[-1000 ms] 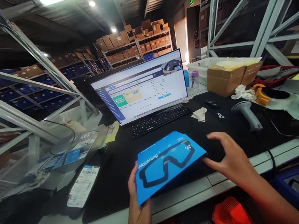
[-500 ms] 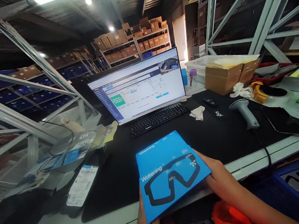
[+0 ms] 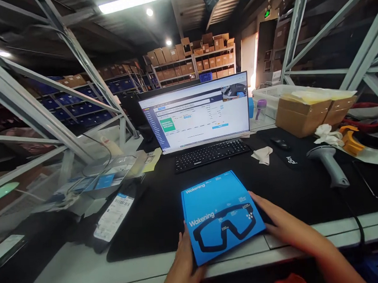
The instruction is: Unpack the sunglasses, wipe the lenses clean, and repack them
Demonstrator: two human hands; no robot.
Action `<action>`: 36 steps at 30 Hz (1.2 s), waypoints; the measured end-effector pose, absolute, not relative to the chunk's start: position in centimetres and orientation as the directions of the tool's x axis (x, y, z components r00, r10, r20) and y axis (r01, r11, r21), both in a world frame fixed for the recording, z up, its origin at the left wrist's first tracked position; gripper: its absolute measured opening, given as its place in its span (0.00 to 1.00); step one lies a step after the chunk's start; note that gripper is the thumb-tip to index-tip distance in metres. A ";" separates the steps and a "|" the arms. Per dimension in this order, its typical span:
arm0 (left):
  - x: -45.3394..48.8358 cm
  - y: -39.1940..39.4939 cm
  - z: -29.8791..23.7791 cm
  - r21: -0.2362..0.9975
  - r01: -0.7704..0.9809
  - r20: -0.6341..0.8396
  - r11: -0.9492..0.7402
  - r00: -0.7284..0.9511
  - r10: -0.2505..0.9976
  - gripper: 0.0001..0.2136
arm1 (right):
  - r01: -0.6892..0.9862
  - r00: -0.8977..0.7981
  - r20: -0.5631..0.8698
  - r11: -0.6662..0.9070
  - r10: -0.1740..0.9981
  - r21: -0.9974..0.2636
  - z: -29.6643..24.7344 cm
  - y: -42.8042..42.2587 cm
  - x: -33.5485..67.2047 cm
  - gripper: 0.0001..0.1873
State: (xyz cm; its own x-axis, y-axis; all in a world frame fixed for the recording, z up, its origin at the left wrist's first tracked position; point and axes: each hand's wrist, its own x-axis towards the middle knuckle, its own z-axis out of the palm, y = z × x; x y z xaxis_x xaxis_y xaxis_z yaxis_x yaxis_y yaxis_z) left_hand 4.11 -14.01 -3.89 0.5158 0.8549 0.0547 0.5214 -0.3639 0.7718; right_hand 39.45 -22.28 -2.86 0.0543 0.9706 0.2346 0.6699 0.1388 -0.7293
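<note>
Clasped from opposite sides between the left hand (image 3: 183, 260) and the right hand (image 3: 278, 221), with both in contact and set apart by its width: a blue Wakening eyewear box (image 3: 222, 215). Directly between the two, so no nearer to one than the other. Met lower by the left hand, along the left side and round the near-left corner; met farther in by the right hand, along the right side. Too nearly square in this view to tell a long axis for the whole box; printed, though, with a dark eyewear frame (image 3: 232, 209) running crosswise from hand to hand, right end turned farther from the table's near edge.

Placed over the near edge of a black desk mat (image 3: 149, 226), near-left corner out above the pale border of the table (image 3: 144, 268); cannot tell whether resting or lifted.

Beyond, toward the table's far edge: keyboard (image 3: 212, 154), then monitor (image 3: 197, 120). Off to the right: crumpled tissue (image 3: 262, 155), mouse (image 3: 280, 143), barcode scanner (image 3: 329, 164). Leftward, by the mat's near-left corner: a labelled packet (image 3: 114, 217).
</note>
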 end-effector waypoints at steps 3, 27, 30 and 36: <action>1.5 -12.3 -2.0 0.853 0.444 -0.124 -0.273 0.682 0.721 0.57 | 0.392 0.006 0.150 0.135 0.989 -0.910 -0.3 -22.0 41.9 0.42; 8.7 -3.8 -0.9 0.935 0.187 0.233 -0.301 0.318 0.919 0.48 | 0.645 -0.056 0.323 0.282 0.945 -0.710 -0.7 -13.5 41.9 0.54; 9.1 -4.8 0.3 0.998 0.003 0.055 -0.057 0.223 0.973 0.46 | 0.809 0.357 0.531 0.029 0.768 -0.587 1.2 -17.2 46.7 0.37; 9.6 -5.8 2.4 0.655 -0.493 -0.440 0.573 0.367 0.819 0.30 | 0.368 0.925 0.171 -0.698 0.338 -0.614 1.3 -21.9 59.5 0.19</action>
State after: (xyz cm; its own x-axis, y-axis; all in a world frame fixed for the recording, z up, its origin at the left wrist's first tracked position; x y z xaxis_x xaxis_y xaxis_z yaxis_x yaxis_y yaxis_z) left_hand 9.61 -5.76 2.45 0.3673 0.8192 -0.4404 -0.4928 0.5730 0.6549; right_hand 59.46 -21.88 1.34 0.9255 0.3378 0.1714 0.3685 -0.6980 -0.6140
